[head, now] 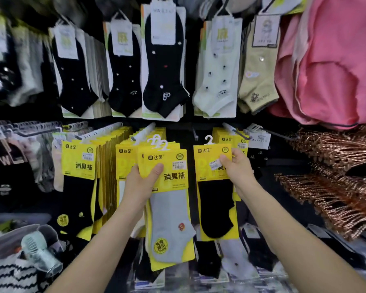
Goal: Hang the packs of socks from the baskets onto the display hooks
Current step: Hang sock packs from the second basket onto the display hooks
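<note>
Left hand (142, 183): grey-sock packs (171, 220); right hand (238, 171): black-sock pack (215, 208); basket (11, 234): fan (37, 249)

Holding a fanned stack of yellow-carded packs of grey ankle socks (171, 218) in the left hand (142, 182), with thumb on the front card. Pinching one yellow-carded pack of black ankle socks (215, 204) near its top right corner with the right hand (239, 172). Behind both, facing more yellow packs (78, 159) on metal display hooks (239, 133).

We count two hands, a left hand (144, 180) and a right hand (239, 168). There are three white hanger hooks (158, 142) atop the grey-sock packs (169, 210) and one atop the black-sock pack (215, 208). We also count five unblurred upper-row packs (165, 66) and one small fan (38, 251).
</note>
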`<action>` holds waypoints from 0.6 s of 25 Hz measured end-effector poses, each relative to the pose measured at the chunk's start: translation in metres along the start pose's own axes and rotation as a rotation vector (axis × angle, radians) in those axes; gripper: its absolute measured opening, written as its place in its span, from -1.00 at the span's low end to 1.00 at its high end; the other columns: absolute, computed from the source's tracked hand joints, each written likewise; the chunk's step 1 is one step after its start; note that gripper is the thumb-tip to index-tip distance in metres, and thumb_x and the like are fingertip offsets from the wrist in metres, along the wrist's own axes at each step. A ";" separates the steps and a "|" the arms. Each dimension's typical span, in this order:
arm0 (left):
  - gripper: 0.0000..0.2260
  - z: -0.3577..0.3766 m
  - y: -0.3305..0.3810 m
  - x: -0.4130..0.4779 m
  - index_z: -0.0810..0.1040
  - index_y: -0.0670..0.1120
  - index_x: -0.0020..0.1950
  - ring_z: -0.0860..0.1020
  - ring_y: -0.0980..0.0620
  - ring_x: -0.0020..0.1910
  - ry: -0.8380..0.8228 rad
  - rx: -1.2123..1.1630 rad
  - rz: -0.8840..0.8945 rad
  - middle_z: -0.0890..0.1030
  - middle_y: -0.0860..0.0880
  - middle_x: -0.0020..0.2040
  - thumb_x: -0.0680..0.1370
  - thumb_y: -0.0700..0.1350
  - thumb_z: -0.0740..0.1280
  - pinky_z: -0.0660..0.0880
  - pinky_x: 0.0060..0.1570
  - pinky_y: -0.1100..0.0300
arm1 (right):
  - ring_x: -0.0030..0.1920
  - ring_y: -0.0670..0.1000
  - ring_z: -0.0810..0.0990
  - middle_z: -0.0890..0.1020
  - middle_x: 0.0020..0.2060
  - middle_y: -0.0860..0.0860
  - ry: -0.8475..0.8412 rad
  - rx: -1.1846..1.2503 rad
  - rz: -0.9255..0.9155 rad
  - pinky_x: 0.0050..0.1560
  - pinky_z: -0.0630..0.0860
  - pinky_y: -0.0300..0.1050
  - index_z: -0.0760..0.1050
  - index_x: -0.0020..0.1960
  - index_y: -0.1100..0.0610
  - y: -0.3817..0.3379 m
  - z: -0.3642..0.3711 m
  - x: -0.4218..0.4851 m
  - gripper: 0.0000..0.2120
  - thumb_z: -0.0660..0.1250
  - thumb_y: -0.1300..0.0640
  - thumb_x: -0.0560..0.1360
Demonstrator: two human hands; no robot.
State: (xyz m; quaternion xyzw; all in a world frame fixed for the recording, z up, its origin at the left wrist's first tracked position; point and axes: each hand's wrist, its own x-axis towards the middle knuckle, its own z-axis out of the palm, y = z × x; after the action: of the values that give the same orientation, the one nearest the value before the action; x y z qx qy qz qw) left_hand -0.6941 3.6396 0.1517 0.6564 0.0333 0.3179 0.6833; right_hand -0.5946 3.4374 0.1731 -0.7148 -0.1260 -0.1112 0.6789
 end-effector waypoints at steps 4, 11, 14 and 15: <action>-0.75 -0.014 0.003 0.006 0.49 0.03 0.11 0.58 0.11 0.01 -0.010 0.024 -0.019 0.61 0.08 0.04 0.47 0.02 0.37 0.49 -0.03 0.17 | -0.08 -0.06 0.45 0.49 -0.09 -0.09 -0.023 -0.130 -0.067 -0.02 0.38 -0.16 0.39 0.23 0.10 -0.003 0.022 0.014 -0.78 0.21 0.13 0.58; -0.85 0.001 0.001 0.004 0.48 0.13 -0.01 0.57 0.30 -0.10 -0.049 0.038 -0.023 0.60 0.25 -0.07 0.45 0.02 0.39 0.47 -0.22 0.42 | -0.01 0.03 0.55 0.57 -0.03 0.04 0.038 -0.127 -0.056 0.02 0.50 -0.14 0.41 0.12 0.10 0.008 0.031 0.007 -0.84 0.27 0.12 0.55; -0.87 0.014 0.000 0.001 0.48 0.13 -0.04 0.58 0.36 -0.19 -0.061 0.032 -0.012 0.60 0.23 -0.08 0.46 0.00 0.39 0.46 -0.32 0.47 | -0.17 -0.10 0.50 0.54 -0.19 -0.07 0.128 -0.094 -0.298 -0.22 0.40 -0.45 0.42 0.03 0.07 0.007 0.031 -0.016 -0.84 0.32 0.03 0.51; -0.87 0.019 0.000 -0.001 0.48 0.12 -0.06 0.58 0.39 -0.22 -0.069 0.030 -0.003 0.60 0.22 -0.09 0.46 -0.01 0.40 0.45 -0.36 0.50 | -0.21 -0.12 0.51 0.55 -0.22 -0.09 0.050 -0.087 -0.325 -0.24 0.42 -0.43 0.43 -0.03 0.03 0.006 0.034 -0.026 -0.86 0.34 0.00 0.49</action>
State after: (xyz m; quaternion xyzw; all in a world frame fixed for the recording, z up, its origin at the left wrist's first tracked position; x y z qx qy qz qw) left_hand -0.6860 3.6230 0.1535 0.6773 0.0154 0.2937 0.6744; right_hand -0.6173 3.4703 0.1576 -0.7107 -0.2182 -0.2427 0.6233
